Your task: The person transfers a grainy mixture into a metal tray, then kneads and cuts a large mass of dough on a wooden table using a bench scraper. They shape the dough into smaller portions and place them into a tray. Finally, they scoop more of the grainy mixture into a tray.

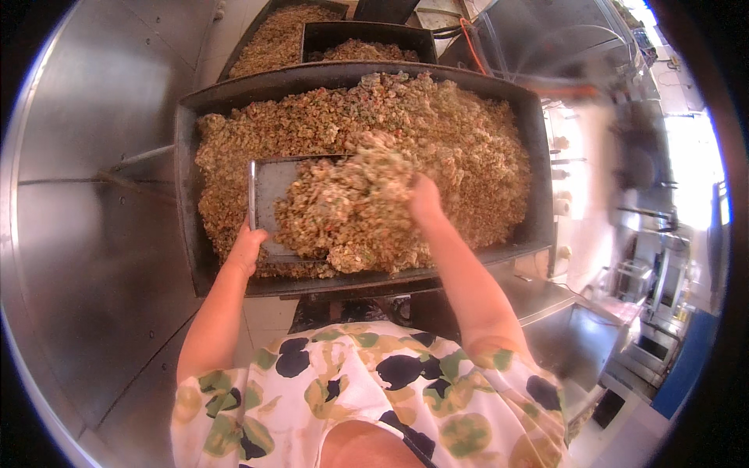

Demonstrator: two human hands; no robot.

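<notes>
A large dark metal trough [187,203] in front of me holds a heap of crumbly brown mixture [265,117] with reddish and greenish bits. My left hand [248,246] grips the near left corner of a shallow grey metal tray [269,187] that lies on the heap. Loose mixture covers the tray's right part, and its left end shows bare metal. My right hand [424,201] is at the right side of the pile on the tray, against the mixture. Its fingers are blurred and partly hidden by the crumbs.
Behind the trough stand a smaller dark bin [367,33] and a further bin [253,35], both with similar mixture. A large steel panel [94,257] rises on the left. An orange cable [470,47] runs at the back right. A steel sink-like basin [573,343] sits at the near right.
</notes>
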